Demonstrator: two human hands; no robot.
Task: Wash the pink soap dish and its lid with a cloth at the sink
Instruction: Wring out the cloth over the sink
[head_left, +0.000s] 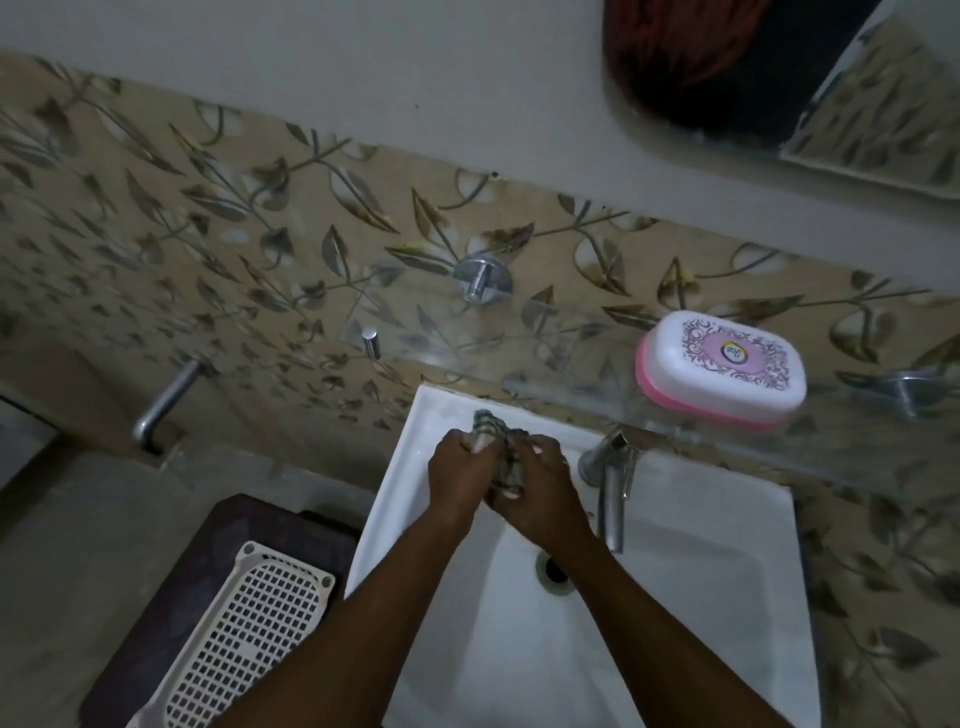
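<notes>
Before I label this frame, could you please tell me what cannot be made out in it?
Head view:
Inside of the soap dish: hidden by its closed lid.
Most of the cloth: covered by the left hand and right hand gripping it.
Whether the tap runs: too dim and blurred.
White basket: cut off by the bottom edge.

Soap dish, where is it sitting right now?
In the head view the closed soap dish sits on the glass shelf at the right, above the tap and up-right of the cloth held over the sink.
</notes>
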